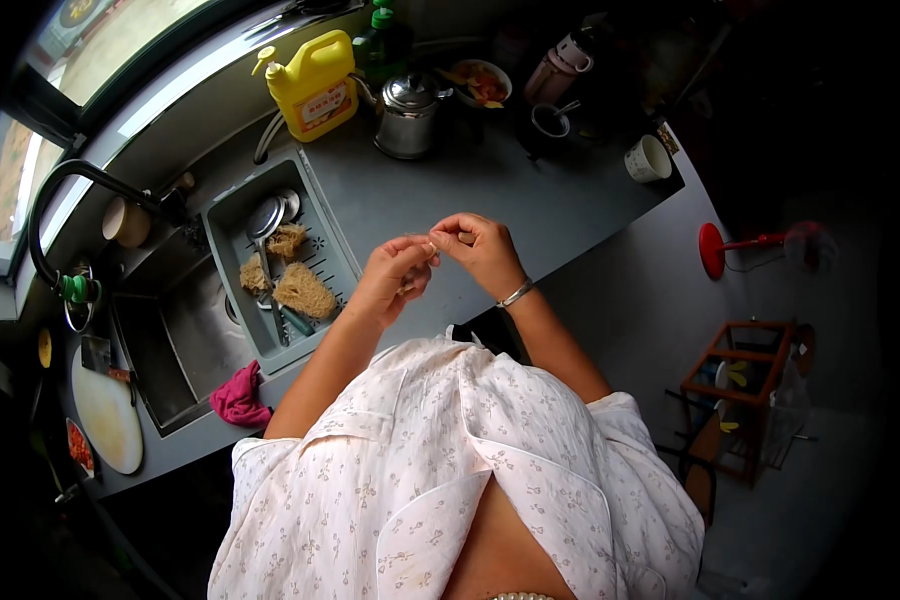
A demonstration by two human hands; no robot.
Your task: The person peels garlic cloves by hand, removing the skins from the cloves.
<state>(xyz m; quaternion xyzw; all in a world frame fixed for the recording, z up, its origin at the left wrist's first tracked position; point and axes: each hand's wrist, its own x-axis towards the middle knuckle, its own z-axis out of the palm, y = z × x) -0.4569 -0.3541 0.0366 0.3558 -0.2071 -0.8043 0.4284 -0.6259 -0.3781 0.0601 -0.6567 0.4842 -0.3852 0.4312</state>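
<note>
Both hands meet over the grey counter (390, 200), fingertips almost touching. My left hand (390, 280) is closed, with thumb and forefinger pinched around something small and pale. My right hand (482, 258) pinches at the same spot from the other side, its fingers curled. A small tan-brown piece shows between the right fingers, too small to name. A silver bangle (515, 293) circles the right wrist. Just left of the hands lies a grey drainer tray (346, 250) holding scrubbing sponges (305, 290) and a metal ladle-like utensil (267, 217).
Left are a steel sink (195, 345), a black faucet (90, 165), a pink cloth (240, 396) and a round cutting board (107, 415). Along the back stand a yellow jug (315, 85), a metal pot (407, 120), a bowl of food (482, 83) and a paper cup (648, 158).
</note>
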